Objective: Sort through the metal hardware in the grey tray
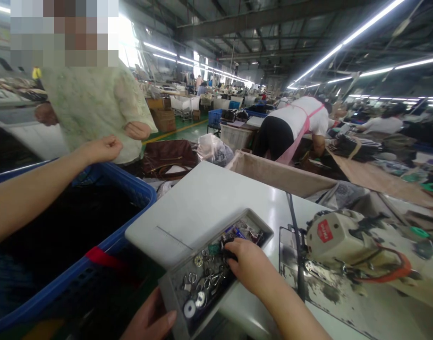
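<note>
My left hand [150, 316] grips the near left end of a grey tray [168, 288], its thumb over the rim. The tray extends over the corner of a white sewing table [202, 198]. Inside lie metal bobbins [189, 309], hooks and clips [214, 278], and other small parts. My right hand [250, 264] reaches into the tray's right half with fingers closed together. Something dark shows at the fingertips, too hidden to name.
A sewing machine [343, 241] stands at right. At left is a blue basket [138, 189] of dark material. Another person's arm [60, 174] stretches over it, towards a standing person [92, 108]. A person in a pink apron [301, 123] bends beyond a fabric-lined bin [273, 170].
</note>
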### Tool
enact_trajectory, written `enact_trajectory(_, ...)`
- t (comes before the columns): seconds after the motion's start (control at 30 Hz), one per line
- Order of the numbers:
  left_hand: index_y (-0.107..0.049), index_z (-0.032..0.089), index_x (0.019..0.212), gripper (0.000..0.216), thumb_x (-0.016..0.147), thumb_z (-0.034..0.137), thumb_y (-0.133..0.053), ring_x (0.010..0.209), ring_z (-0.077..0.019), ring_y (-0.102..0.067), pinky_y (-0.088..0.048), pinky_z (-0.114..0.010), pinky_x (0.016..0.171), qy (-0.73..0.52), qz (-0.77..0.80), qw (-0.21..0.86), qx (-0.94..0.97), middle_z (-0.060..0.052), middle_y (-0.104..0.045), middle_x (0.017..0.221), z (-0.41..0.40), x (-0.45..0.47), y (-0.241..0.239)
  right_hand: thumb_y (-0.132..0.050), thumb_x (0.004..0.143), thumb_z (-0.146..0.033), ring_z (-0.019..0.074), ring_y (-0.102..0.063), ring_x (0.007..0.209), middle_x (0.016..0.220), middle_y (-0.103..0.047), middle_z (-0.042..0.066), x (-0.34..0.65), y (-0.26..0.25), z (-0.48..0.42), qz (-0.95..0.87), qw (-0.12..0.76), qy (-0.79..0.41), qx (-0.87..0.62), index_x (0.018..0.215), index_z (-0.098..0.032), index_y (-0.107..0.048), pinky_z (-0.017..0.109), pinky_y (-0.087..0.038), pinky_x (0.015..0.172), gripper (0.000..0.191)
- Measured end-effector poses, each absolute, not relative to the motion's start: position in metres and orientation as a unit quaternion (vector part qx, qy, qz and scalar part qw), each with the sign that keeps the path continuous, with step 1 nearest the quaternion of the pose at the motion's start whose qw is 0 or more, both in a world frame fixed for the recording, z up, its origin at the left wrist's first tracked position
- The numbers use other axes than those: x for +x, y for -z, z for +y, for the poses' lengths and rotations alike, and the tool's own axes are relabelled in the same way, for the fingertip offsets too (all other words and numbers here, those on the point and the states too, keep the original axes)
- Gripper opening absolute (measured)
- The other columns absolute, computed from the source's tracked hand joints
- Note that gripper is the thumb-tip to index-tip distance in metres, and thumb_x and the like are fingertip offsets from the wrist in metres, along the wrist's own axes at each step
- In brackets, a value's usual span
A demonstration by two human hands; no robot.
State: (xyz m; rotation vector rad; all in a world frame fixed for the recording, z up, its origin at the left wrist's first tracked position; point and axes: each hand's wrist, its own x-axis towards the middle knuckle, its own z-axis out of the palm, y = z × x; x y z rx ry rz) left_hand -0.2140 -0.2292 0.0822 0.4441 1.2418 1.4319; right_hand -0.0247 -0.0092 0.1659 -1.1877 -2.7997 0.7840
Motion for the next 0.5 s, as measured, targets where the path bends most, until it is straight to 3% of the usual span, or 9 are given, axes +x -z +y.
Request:
enact_trajectory(0.17, -0.068, 0.022, 0.142, 0.080, 0.075, 0.059, -0.093, 0.152, -0.0473, -0.047, -0.039, -0.059, 0.129, -0.605, 0.512, 0.580, 0.188, -0.015, -0.064, 0.154, -0.228, -0.214, -0.082, -0.068, 0.091, -0.005, 0.0235, -0.073, 0.102, 0.107, -0.078, 0.007, -0.012, -0.161, 0.006, -0.838, 0.105, -0.337, -0.415, 0.108, -0.022, -0.085, 0.034, -0.055, 0.097, 0.030)
enact_trajectory(0.5, -0.071, 0.022, 0.139, 0.085, 0.068, 0.061, -0.095, 0.152, -0.0487, -0.045, -0.040, -0.059, 0.127, -0.606, 0.527, 0.570, 0.174, -0.015, -0.064, 0.153, -0.227, -0.210, -0.090, -0.066, 0.090, -0.015, 0.0242, -0.072, 0.092, 0.098, -0.076, 0.006, 0.003, -0.156, 0.047, -0.799, 0.221, -0.256, -0.498, 0.107, -0.022, -0.086, 0.036, -0.055, 0.089, 0.026)
